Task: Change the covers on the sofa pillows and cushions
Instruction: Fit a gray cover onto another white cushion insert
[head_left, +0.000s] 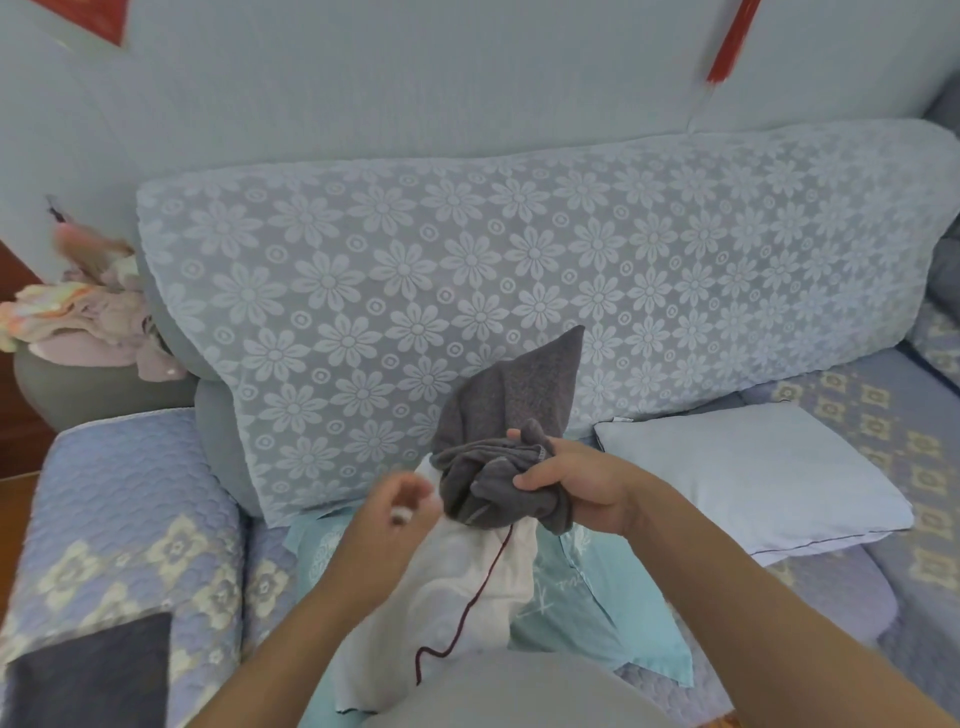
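While right hand (576, 486) grips grey cover (511, 415) bunched over white pillow (467, 577), left hand (387, 512) blurred, grip unclear

You face a sofa (130, 519) with a quilted blue flowered spread, pushed against a pale blue wall (415, 78). Red hangings (730, 41) show on that wall. A heap of pinkish clothes (88, 312) sits at the left, in soft, even light.

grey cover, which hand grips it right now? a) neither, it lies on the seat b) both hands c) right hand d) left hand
c: the right hand has its fingers curled round the bunched grey cover, while the blurred left hand is at the white pillow insert beside it, apart from the cover.
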